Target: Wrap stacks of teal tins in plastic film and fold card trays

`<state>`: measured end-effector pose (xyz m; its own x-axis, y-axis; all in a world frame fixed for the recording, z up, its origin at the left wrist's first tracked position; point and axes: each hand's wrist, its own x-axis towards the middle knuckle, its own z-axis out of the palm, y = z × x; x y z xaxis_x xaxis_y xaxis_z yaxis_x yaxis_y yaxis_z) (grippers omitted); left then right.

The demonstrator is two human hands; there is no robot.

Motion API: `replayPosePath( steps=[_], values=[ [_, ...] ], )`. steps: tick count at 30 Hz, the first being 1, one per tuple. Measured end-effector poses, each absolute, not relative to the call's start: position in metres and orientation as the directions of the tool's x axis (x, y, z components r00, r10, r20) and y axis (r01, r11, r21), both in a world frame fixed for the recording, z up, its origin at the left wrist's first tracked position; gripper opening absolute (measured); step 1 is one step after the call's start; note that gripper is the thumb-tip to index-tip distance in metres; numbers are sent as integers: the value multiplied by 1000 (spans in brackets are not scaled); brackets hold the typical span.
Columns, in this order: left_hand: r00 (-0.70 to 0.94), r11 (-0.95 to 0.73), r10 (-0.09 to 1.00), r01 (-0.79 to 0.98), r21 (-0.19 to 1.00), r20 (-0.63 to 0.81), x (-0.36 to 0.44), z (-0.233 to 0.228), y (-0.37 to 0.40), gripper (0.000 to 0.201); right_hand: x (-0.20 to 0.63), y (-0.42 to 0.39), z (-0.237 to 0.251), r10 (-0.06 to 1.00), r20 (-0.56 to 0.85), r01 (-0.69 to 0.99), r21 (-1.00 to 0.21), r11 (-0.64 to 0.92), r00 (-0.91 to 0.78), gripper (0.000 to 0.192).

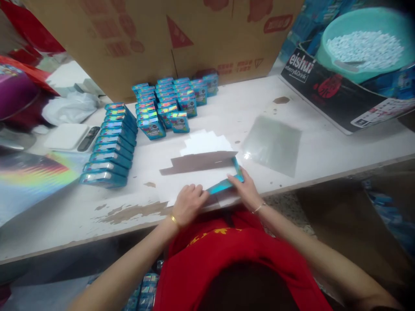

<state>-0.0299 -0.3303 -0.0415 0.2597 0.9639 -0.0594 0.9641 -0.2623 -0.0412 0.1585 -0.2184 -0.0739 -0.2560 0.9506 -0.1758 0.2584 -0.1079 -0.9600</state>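
Box: a flat teal box (pixel 227 181) lies at the table's near edge, long axis running from low left up to the right, far end pointing away.
Left hand (pixel 189 204): fingers curled closed on the box's near-left end.
Right hand (pixel 248 192): fingers pinching its right side.
Paper: white sheets (pixel 207 144) just beyond the fingertips.
Surface: worn white table (pixel 324 142).
Room: stacked boxes (pixel 142 116) beyond-left; carton (pixel 162 39) behind.

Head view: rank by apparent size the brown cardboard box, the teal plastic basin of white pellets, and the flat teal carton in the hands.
1. Brown cardboard box, by far the largest.
2. Teal plastic basin, partly cut off at the frame edge.
3. Flat teal carton, smallest, pinched between left hand and right hand.
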Motion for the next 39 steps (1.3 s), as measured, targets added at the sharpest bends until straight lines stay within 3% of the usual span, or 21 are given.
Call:
replayPosePath(
  steps=[2,4,10,14,22,29,33,36,39],
  values=[
    [237,-239,969,971,-26,-71,-23,-39,-328,24,153,-219,-71,920,-300,136,-952,-273,-254,54],
    [209,-209,975,978,13,-69,-15,-39,-323,23,146,-219,-67,921,-310,49,-950,-308,-235,51],
    [133,-140,990,978,155,51,4,-44,-306,28,131,-229,-57,926,-282,-86,-946,-311,-249,52],
    [84,-99,993,977,189,82,12,-40,-304,27,128,-234,-59,938,-261,-159,-940,-301,-229,47],
    [0,-8,1000,935,355,25,18,-32,-303,29,127,-233,-51,955,-178,-121,-970,-211,-238,45],
    [42,-45,999,924,380,15,7,-31,-301,30,127,-220,-56,952,-209,-82,-969,-232,-224,46],
    [-92,51,988,952,301,123,-14,-39,-323,27,134,-208,-65,954,-238,-82,-963,-256,-183,46],
    [-137,116,987,969,217,84,-27,-48,-335,18,138,-206,-69,956,-217,-85,-968,-237,-199,45],
    [-113,106,993,970,217,19,-32,-55,-336,19,138,-209,-72,958,-218,-78,-969,-235,-183,45]
  ],
)
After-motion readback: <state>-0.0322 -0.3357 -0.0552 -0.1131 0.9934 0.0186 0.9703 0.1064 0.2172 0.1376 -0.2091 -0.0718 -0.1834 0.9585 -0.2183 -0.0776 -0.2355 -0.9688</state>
